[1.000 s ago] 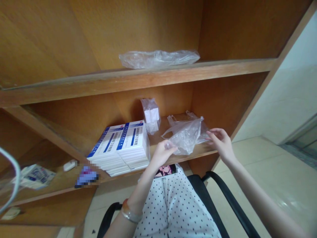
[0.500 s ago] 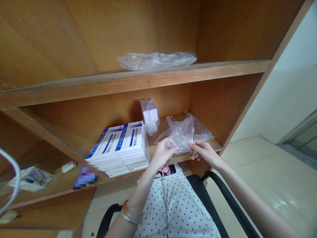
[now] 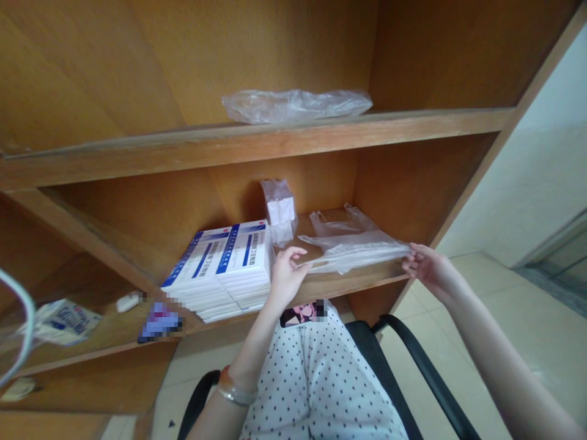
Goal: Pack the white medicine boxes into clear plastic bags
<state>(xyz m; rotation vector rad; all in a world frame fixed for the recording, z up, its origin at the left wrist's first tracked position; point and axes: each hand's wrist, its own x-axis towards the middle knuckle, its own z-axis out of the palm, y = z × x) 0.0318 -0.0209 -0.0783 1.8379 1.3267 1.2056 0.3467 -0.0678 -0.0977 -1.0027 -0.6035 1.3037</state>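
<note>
The left hand (image 3: 287,278) has its thumb and forefinger slightly parted at the tips, with one end of a clear plastic bag (image 3: 355,252) running into its grasp; the fingers of the right hand (image 3: 433,271) are pinched narrow on the other end. The bag is stretched between them, drawn into flat folds over the front of the shelf (image 3: 353,281). Another clear bag (image 3: 343,225) lies just behind it. To the left, a small clear wrapper (image 3: 277,191) contains a white box (image 3: 281,212), near stacked blue-and-white cartons (image 3: 220,269).
</note>
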